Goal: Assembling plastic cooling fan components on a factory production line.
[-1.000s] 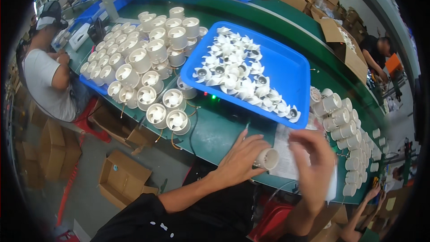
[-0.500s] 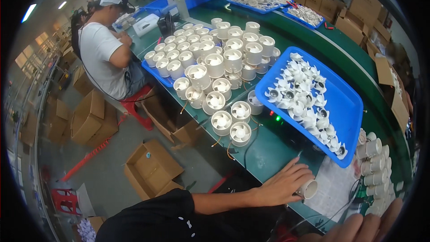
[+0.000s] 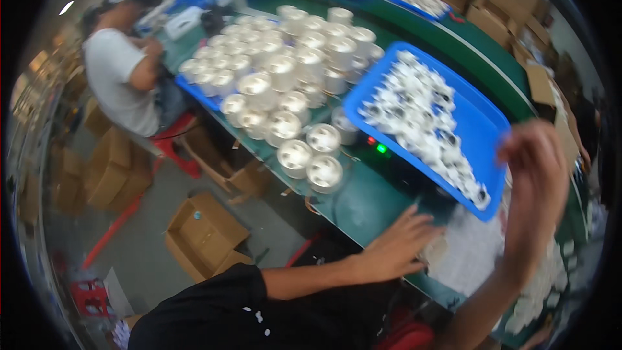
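My left hand (image 3: 398,246) lies low over the green bench, with its thumb and fingers about a white cylindrical fan housing (image 3: 437,254). The hand covers part of that housing, and the picture is blurred. My right hand (image 3: 536,172) is raised beside the right end of a blue tray (image 3: 476,107). Motion smears its bent fingers, so whether anything is in them cannot be made out. White fan impellers (image 3: 418,113) are heaped along the tray's left side. Left of the tray, several white fan housings (image 3: 283,128) with blades inside stand in rows and stacks.
A white sheet (image 3: 473,246) lies on the bench below the tray. More white parts (image 3: 541,285) are at the lower right. A seated person in a white shirt (image 3: 116,78) works at the left. Open cardboard boxes (image 3: 206,233) sit on the floor.
My right hand has risen from the lower right corner to beside the tray. The view has shifted and blurred. My left hand stays at the housing.
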Tool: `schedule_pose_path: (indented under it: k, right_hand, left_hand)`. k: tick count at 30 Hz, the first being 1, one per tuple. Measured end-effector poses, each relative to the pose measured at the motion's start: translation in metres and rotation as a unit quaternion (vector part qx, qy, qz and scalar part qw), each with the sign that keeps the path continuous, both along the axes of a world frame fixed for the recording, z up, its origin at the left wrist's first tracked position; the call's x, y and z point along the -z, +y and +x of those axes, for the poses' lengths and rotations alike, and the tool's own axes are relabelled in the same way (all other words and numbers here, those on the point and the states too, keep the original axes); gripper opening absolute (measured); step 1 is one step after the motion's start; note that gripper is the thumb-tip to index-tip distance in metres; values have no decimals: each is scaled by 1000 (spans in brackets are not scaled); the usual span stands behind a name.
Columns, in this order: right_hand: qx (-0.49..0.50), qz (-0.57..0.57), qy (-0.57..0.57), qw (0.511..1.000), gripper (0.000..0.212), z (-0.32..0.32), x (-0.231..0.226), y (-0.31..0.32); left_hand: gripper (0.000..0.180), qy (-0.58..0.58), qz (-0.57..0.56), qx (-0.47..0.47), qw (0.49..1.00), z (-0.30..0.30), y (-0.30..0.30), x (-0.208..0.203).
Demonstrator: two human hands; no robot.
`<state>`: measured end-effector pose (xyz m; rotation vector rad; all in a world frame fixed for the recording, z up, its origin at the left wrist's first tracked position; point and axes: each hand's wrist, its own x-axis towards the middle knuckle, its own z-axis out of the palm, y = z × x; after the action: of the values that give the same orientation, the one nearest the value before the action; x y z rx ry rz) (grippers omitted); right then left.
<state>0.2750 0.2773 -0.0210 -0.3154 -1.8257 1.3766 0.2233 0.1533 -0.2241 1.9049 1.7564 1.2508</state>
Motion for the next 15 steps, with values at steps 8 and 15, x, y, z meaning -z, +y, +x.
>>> schedule_pose_path:
  k: [8, 15]
  right_hand:
    - [141, 173, -440, 870, 32, -54, 81, 136]
    - [85, 48, -421, 902, 22, -68, 94, 141]
  left_hand:
    - [90, -54, -12, -30, 998, 0, 5, -12]
    - [77, -69, -2, -36, 997, -2, 4, -11]
